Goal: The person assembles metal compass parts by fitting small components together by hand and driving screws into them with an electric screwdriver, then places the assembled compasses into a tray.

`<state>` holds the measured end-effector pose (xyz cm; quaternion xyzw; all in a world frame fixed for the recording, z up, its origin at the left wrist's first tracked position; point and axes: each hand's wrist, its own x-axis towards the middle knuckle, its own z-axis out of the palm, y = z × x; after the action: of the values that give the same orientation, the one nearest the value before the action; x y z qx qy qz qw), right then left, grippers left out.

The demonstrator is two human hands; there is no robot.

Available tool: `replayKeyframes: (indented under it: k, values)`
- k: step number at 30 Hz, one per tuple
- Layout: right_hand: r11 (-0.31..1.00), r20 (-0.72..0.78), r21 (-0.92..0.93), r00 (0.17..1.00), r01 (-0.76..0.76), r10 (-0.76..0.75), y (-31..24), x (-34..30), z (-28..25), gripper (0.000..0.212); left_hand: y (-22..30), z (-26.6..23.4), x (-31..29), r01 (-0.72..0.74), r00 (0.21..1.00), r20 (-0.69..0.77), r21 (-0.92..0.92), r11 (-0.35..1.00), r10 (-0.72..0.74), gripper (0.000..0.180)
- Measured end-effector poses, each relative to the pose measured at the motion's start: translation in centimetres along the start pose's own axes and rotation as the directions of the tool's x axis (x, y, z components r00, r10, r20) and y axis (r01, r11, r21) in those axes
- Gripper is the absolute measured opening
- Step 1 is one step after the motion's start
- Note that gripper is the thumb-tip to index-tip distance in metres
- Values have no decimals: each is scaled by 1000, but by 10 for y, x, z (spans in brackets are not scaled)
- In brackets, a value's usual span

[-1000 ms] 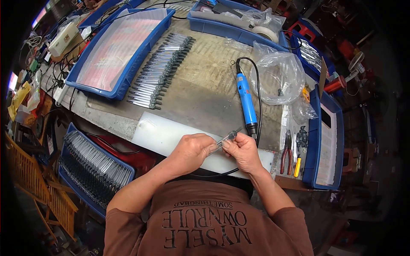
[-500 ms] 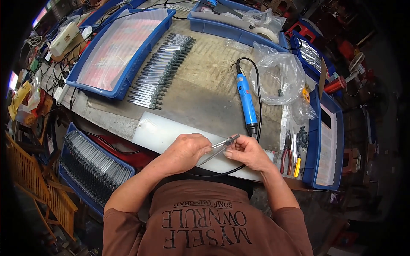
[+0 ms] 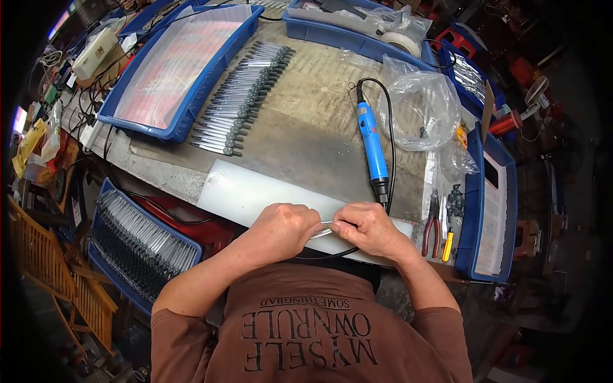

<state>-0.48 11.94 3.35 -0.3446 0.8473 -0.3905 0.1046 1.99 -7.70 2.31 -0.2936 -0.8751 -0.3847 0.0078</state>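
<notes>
Over the white board (image 3: 255,195) at the table's near edge, my two hands are close together. A slim metal tool with thin silvery rods (image 3: 324,233) is held between them, mostly covered by the fingers. My left hand (image 3: 286,228) is closed round one part, fingers curled. My right hand (image 3: 371,228) pinches the other part between thumb and fingers; the dark end seen earlier is hidden. Beyond the board lies a long row of similar silvery tools with dark grey ends (image 3: 239,102). A blue electric screwdriver (image 3: 372,147) lies just beyond my right hand.
Blue trays stand at the far left (image 3: 182,124), far back (image 3: 332,37) and right (image 3: 471,217). Another blue tray (image 3: 102,246) at lower left holds many such tools. Pliers (image 3: 432,226), a yellow-handled tool (image 3: 447,246) and a clear plastic bag (image 3: 421,108) are on the right.
My hands have drawn closer together and closed more tightly over the metal tool. Its dark end and spread rods, visible before, are now mostly covered. The view has shifted slightly.
</notes>
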Motion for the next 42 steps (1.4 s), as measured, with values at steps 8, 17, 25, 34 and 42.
replayKeyframes:
  k: [8,17,25,34,42]
  values:
    - [996,35,-39,996,-82,83,6,6,9,16,-11,4,6,149,983,99,47,988,-153,16]
    - [979,91,-83,977,-187,195,8,25,3,21,-19,-1,19,245,958,130,100,964,-257,19]
    - [963,116,-142,963,-227,244,13,35,2,18,-24,-5,27,348,907,205,124,929,-367,20]
    - [952,145,-161,948,-261,285,11,43,2,20,-22,-10,31,392,883,208,169,904,-422,16]
    - [934,154,-224,936,-279,317,1,54,-4,21,-20,-21,39,442,822,279,238,865,-497,19]
